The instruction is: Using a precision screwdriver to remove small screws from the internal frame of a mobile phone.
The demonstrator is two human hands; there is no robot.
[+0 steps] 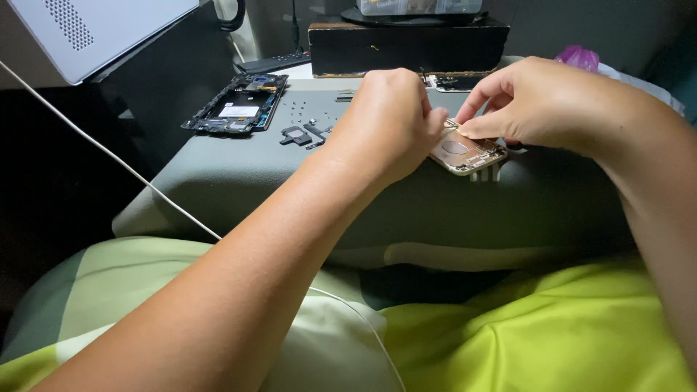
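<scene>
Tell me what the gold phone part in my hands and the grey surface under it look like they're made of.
The gold phone housing, pinched between the left hand and right hand, looks like metal with a satin finish: pale gold sheen, crisp thin edges. The grey work surface looks like matte padded vinyl or rubber, judging by its rounded, soft-looking edge; which one is unclear.
</scene>
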